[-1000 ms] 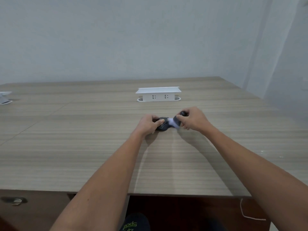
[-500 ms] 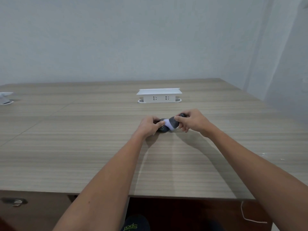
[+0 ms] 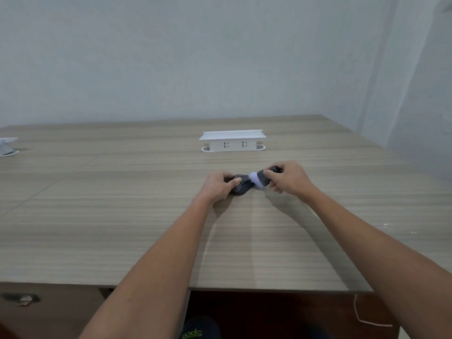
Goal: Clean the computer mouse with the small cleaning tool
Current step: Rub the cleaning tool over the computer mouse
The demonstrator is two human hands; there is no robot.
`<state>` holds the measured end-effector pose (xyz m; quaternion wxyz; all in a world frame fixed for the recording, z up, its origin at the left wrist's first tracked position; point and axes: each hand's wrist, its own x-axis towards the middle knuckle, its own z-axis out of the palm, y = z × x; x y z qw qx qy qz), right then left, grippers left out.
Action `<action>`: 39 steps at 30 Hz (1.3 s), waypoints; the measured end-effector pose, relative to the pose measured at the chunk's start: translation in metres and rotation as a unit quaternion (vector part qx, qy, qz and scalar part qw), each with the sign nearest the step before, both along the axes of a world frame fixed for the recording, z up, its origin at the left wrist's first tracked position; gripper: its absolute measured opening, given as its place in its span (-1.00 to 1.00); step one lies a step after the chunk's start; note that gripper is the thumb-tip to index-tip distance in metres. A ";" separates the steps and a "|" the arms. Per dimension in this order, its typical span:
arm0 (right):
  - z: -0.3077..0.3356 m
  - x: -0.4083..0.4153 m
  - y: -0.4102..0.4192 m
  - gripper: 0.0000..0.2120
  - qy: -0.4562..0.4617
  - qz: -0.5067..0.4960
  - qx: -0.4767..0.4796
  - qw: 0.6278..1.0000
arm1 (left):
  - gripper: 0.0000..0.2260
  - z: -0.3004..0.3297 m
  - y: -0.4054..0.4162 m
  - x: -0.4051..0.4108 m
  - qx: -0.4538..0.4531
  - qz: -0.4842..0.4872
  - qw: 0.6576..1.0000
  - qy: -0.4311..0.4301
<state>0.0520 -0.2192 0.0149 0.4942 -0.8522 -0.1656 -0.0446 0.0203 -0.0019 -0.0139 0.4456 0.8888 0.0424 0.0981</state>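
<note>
On a wooden desk (image 3: 122, 216), the left hand (image 3: 219, 185) closes around a dark mouse (image 3: 241, 186), pinning it to the surface. Beside it, the right hand (image 3: 289, 179) grips a small brush (image 3: 261, 179), its white bristles touching the mouse's right side. Behind stands a white socket box (image 3: 232, 141).
</note>
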 end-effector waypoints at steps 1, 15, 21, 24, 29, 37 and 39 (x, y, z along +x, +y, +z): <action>0.001 -0.002 0.000 -0.84 0.021 0.030 0.024 0.999 | -0.77 0.000 0.000 0.000 0.003 -0.001 1.000 -0.001; -0.005 -0.002 0.008 -0.80 0.036 -0.035 0.009 0.999 | -0.77 0.004 -0.003 -0.004 0.000 0.010 1.000 0.016; 0.002 0.001 0.013 -0.78 0.041 -0.026 -0.003 0.999 | -0.69 0.009 -0.001 -0.003 -0.023 0.014 0.999 0.031; 0.005 0.004 0.015 -0.78 0.042 -0.026 -0.011 0.999 | -0.64 0.012 0.001 -0.004 -0.029 0.004 0.999 0.041; 0.008 0.006 0.019 -0.76 0.051 -0.017 -0.014 0.998 | -0.70 0.019 0.004 -0.010 -0.064 -0.024 0.995 0.067; 0.017 0.007 0.024 -0.75 0.058 0.001 -0.033 0.998 | -0.71 0.037 0.010 -0.014 -0.019 -0.078 0.989 0.126; 0.021 0.005 0.022 -0.77 0.037 -0.012 -0.025 0.999 | -0.68 0.042 0.015 -0.015 -0.001 -0.078 0.989 0.126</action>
